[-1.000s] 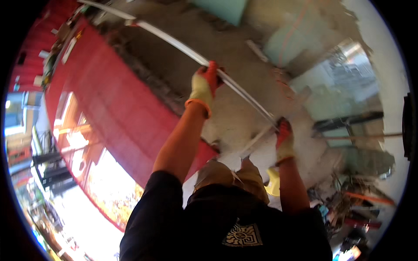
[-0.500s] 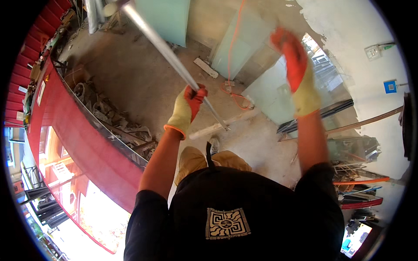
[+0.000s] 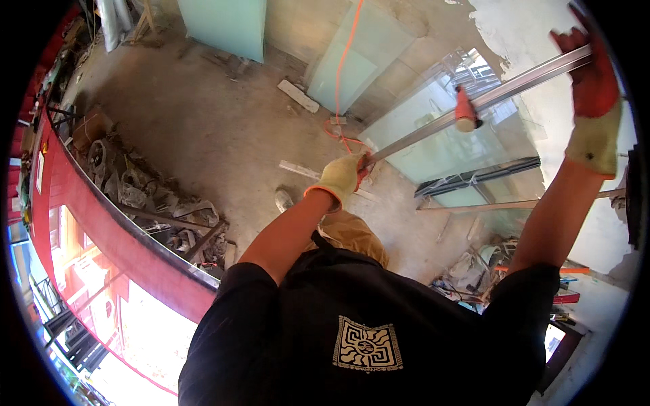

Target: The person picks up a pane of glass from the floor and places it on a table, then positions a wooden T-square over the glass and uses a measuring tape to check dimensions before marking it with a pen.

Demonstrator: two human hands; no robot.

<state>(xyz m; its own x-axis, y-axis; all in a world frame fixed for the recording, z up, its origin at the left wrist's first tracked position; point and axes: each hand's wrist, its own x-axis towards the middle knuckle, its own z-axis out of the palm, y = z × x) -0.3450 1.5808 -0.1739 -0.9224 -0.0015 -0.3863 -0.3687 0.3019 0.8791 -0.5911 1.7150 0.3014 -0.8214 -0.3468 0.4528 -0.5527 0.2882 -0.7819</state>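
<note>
A long metal bar [image 3: 501, 91] slants up to the right between my two gloved hands. My left hand [image 3: 344, 179], in a cream and red work glove, is closed round its lower end just above my legs. At the upper right, my right hand [image 3: 590, 74], gloved the same way, is at the other end, with some fingers stretched up behind the bar. A small red-orange thing with a pale round end [image 3: 465, 111] shows against the bar's lower edge, nearer the right hand; its kind I cannot make out.
Glass panes [image 3: 426, 128] lean against the far wall. An orange cord [image 3: 347, 54] runs down to the floor. Dark strips [image 3: 481, 177] lie beside the panes. Scrap and plastic [image 3: 162, 196] are heaped behind a red panel [image 3: 115, 210] on the left. A pale block [image 3: 298, 96] lies on the floor.
The bar has swung from slanting up left to slanting up right. My right hand has moved up and right onto its far end; my left hand has shifted right and down, still holding it.
</note>
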